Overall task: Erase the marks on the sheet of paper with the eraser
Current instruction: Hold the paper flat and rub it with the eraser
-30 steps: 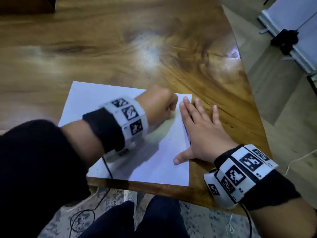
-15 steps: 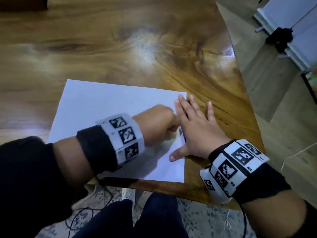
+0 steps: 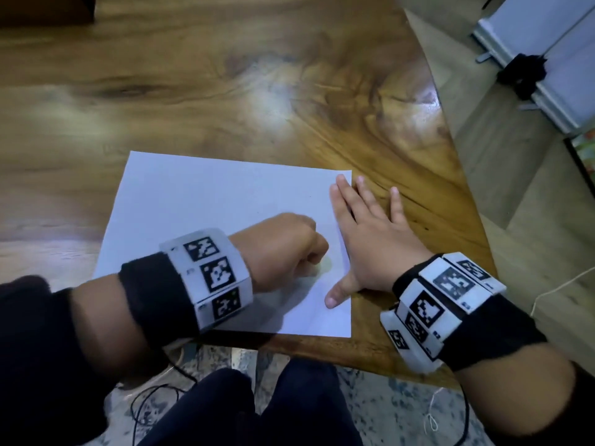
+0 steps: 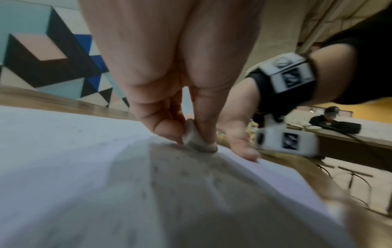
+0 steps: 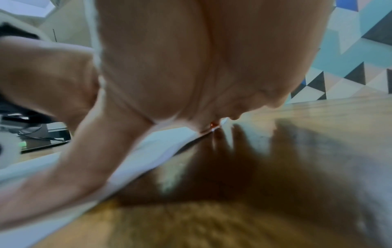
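Note:
A white sheet of paper (image 3: 206,207) lies on the wooden table (image 3: 225,91) near its front edge. My left hand (image 3: 283,246) is curled in a fist over the sheet's right part and pinches a small white eraser (image 4: 196,139), whose worn end presses on the paper (image 4: 84,167). Faint grey specks dot the sheet around it. My right hand (image 3: 367,239) lies flat with straight fingers across the paper's right edge, its thumb (image 3: 338,292) on the sheet; the right wrist view shows the palm (image 5: 191,67) pressed down there.
The table's rounded right edge (image 3: 450,175) drops to a tiled floor. A white and grey appliance (image 3: 547,53) stands at the far right. My knees (image 3: 251,407) and a black cable (image 3: 154,397) are below the front edge. A person sits at another table (image 4: 324,117) in the background.
My left hand with the eraser has drawn back toward me and a little left along the paper's right part. My right hand has stayed flat on the sheet's edge.

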`<state>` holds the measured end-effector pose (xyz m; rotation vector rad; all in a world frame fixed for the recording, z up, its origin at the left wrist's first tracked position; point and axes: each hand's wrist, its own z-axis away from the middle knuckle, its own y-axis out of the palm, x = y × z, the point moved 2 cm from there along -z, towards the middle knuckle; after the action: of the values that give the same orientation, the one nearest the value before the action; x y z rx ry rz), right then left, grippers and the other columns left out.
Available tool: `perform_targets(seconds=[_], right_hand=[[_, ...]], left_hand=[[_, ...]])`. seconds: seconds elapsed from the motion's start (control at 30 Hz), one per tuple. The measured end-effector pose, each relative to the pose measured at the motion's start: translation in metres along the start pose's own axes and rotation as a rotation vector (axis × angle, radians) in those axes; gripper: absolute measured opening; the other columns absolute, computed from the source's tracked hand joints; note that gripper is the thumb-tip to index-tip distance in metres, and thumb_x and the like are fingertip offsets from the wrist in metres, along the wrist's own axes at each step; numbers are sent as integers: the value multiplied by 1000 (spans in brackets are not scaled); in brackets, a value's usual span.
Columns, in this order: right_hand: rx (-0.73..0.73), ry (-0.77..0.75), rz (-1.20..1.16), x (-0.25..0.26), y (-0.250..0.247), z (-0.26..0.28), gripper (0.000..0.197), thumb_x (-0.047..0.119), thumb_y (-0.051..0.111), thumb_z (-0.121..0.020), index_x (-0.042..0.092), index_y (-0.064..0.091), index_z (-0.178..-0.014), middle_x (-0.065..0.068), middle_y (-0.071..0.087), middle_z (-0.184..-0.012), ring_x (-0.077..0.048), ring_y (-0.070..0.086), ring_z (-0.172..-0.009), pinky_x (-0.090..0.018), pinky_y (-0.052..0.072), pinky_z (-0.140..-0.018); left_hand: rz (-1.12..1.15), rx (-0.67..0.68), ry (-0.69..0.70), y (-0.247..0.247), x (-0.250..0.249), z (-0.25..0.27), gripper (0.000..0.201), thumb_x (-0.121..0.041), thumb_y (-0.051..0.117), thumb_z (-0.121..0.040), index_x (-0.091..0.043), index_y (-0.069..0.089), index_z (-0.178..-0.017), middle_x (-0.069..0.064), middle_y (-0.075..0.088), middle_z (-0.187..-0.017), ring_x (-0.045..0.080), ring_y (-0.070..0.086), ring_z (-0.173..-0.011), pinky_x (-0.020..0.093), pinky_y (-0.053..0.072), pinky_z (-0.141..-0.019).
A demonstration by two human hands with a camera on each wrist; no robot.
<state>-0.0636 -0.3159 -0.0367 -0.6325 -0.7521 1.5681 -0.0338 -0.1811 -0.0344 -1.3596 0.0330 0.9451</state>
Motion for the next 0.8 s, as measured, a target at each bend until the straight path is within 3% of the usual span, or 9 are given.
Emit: perform_targets(seconds=[0.23,0.4,0.47,0.6,0.67,0.8], right_hand=[[-62,-14,-11,0,1,4,153,79,68,-45,13,-28,-144,-1,-38,-150,-20,-39,-135,-55,-23,-107],[-88,-26,-16,4,1,15,138,73,68,-57,17,-20,-147,4,-29,-154,-14,-33,-138,-53,-20,-112],[-79,-15,-24,6,1,16,136,73,66,-59,16,-20,-148,5,-29,-154,-14,-33,-138,-54,-19,-112],[-82,15,-17,13,3,14,137,79,59,-58,12,-22,-146,1,-30,-154,-16,-33,-138,-56,-18,-111],[-81,24,-12,15,4,14,137,79,58,-59,11,-23,-146,0,-30,-154,-17,-34,-138,-56,-19,-110],[-88,29,-33,13,5,13,137,79,59,-58,13,-22,-147,2,-30,-154,-16,-34,-138,-55,-21,-109]], left_hand=[[47,-59,-21,13,2,26,4,-14,63,-77,-16,60,-74,3,52,-78,25,55,-72,37,48,-67],[126,-242,-221,-24,22,18,13,-26,71,-72,-18,68,-82,-6,55,-72,14,51,-69,14,33,-59],[134,-290,-288,-41,37,10,16,-27,72,-70,-19,68,-83,-5,58,-70,15,53,-67,12,33,-58],[80,-226,-279,-49,36,-19,20,-24,73,-71,-15,68,-88,-2,58,-73,16,53,-69,16,34,-56],[42,-209,-249,-44,30,-28,18,-23,71,-72,-14,67,-87,-3,56,-72,15,51,-70,22,37,-61],[42,-118,-132,-25,29,-2,7,-21,68,-73,-14,68,-76,0,60,-72,18,54,-70,22,37,-66]])
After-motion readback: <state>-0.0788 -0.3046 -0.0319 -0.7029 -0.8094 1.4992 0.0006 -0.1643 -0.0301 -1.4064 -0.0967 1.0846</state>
